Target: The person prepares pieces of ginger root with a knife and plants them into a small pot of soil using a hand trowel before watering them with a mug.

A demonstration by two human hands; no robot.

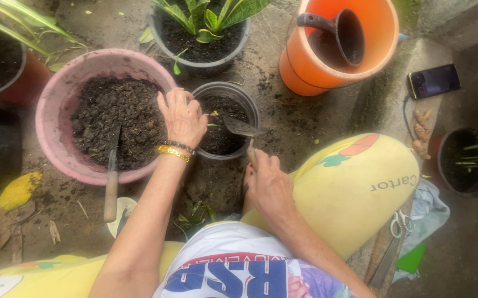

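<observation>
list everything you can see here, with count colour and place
basin: 1, pink, left, holds soil
knife: 1, wooden handle, stuck in basin soil
small pot: 1, grey, centre, holds soil
trowel: 1, metal, over small pot
planted pot: 1, dark, top centre
bucket: 1, orange, top right
scoop: 1, brown, inside bucket
phone: 1, black, right
scissors: 1, pale handles, lower right
left hand: on small pot's rim
right hand: gripping trowel

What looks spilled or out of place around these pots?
Soil is scattered on the ground between the pots and the orange bucket. A phone lies on the ledge close to the dirt, and scissors lie by the person's knee. A tool stands stuck in the pink basin.
</observation>
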